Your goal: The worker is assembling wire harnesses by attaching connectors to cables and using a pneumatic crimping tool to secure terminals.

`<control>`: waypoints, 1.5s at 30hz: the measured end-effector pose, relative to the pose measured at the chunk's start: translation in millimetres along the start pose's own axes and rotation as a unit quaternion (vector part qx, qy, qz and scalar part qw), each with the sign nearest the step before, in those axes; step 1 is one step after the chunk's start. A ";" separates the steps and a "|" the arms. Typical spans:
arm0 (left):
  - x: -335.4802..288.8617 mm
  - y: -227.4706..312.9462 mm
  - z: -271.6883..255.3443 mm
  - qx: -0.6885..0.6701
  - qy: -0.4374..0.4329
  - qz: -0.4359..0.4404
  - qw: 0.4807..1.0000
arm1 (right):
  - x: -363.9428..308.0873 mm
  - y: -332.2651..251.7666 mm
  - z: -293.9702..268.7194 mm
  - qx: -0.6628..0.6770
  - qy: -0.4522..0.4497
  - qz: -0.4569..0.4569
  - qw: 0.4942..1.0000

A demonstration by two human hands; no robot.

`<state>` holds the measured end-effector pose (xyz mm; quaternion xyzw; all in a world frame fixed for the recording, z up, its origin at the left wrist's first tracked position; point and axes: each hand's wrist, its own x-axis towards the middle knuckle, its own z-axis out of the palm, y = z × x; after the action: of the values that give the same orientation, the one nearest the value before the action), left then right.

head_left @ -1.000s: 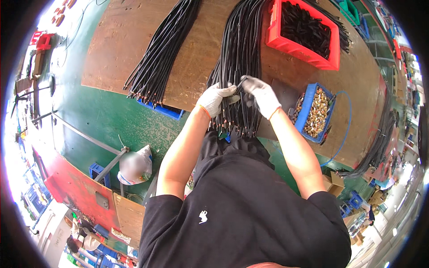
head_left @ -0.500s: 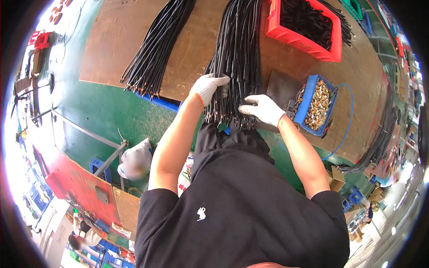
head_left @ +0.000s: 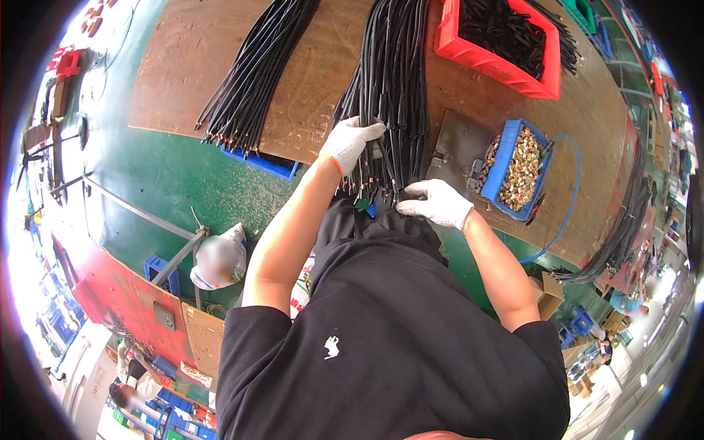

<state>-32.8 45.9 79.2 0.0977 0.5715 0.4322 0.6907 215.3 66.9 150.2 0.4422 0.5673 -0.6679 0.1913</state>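
White-gloved left fingers (head_left: 372, 132) over black cables (head_left: 392, 73), right fingers (head_left: 415, 208) lower

The cables (head_left: 400, 66) look smooth, faintly glossy — perhaps rubber; tabletop (head_left: 323, 84), scuffed wood; red bin (head_left: 484, 60), smooth plastic.

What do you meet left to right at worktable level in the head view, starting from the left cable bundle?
Left black cable bundle → gloved left hand → gloved right hand → blue bin of small metallic pieces → far-right black cables.
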 end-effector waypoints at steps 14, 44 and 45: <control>3.0 -0.8 7.5 0.042 -0.006 -0.029 0.999 | 28.6 -23.3 15.8 0.182 0.074 0.058 0.979; 1.2 7.1 -29.2 -0.069 -0.059 -0.039 0.995 | 52.1 -22.5 -19.5 0.160 0.174 -0.102 0.966; -0.7 6.5 -19.2 -0.071 -0.037 -0.014 0.997 | 41.9 -20.5 -17.0 0.105 0.180 -0.089 0.974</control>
<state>-52.7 42.5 77.5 0.0558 0.5149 0.4583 0.7223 183.7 98.8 129.0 0.5205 0.5563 -0.6474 -0.0220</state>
